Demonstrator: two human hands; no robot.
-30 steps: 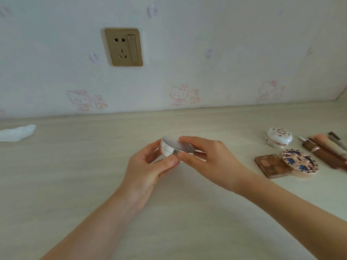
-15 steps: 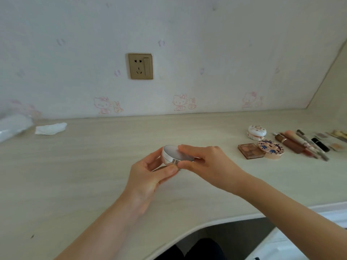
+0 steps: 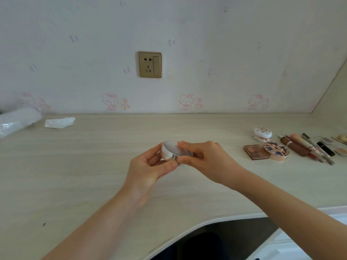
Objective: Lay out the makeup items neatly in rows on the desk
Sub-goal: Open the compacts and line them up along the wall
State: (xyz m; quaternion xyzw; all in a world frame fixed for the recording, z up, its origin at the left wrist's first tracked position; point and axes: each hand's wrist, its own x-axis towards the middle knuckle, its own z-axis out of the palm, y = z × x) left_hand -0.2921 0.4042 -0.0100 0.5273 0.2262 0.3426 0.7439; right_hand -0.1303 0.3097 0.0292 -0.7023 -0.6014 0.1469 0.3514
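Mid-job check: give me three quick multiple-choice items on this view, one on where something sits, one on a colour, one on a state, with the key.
1. Where does the brown eyeshadow palette lie?
A. On the desk right of both hands
B. Under the wall socket
C. Beside the crumpled tissue

2. What colour is the wall socket?
A. White
B. Gold
C. Black

3. How is the silver round compact held?
A. Lying free on the desk
B. In the left hand alone
C. Between both hands, lid closed

Key: 1 A, it lies against the floral round compact at the right. 2 B, its plate is gold. 3 C, the left hand and right hand both grip it above the desk.
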